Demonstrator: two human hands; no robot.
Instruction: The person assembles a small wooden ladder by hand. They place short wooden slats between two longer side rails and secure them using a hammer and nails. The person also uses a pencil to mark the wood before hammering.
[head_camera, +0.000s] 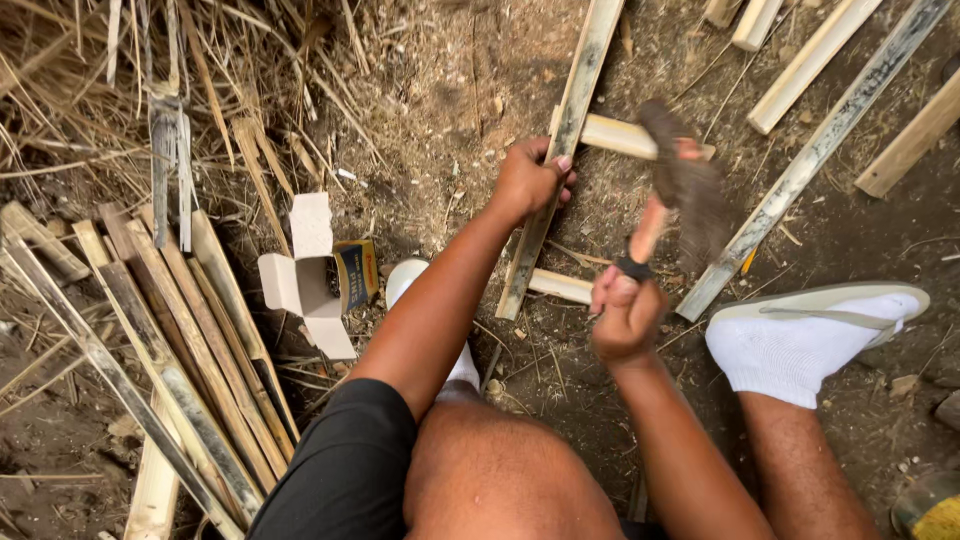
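Observation:
My left hand (532, 178) presses down on a long split bamboo strip (572, 110) that lies on the dirt and crosses short bamboo crosspieces (612, 135). My right hand (625, 312) is shut on the wooden handle of a hammer (685, 190), raised above the strip; the hammer head is blurred with motion. Whether my left fingers pinch a nail is too small to tell. My knees and white-socked feet in sandals frame the work.
An open small cardboard box (312, 275) lies on the ground at left. A bundle of split bamboo strips (170, 350) lies at the lower left, dry straw (150, 80) above it. More bamboo strips (820, 140) lie at the upper right. My right foot (815, 335) rests nearby.

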